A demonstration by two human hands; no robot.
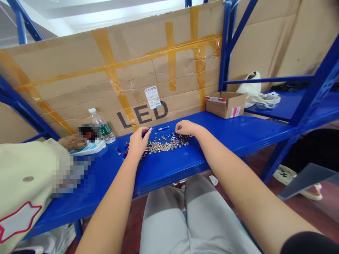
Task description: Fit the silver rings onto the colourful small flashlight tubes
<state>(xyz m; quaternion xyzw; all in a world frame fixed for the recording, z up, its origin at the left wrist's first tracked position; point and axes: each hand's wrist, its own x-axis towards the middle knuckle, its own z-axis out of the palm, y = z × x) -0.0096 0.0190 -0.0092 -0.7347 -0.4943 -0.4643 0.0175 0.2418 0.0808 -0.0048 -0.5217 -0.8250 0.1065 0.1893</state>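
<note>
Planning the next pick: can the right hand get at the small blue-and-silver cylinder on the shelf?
Probably yes: the small blue-and-silver cylinder lies just left of the right hand, with only bare blue shelf between them; the silver discs lie nearer the person.

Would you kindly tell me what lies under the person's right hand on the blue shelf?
Around the right hand, a heap of small silver button-like parts and small coloured pieces lies on the blue steel shelf. Whatever is directly beneath the palm is covered.
</note>
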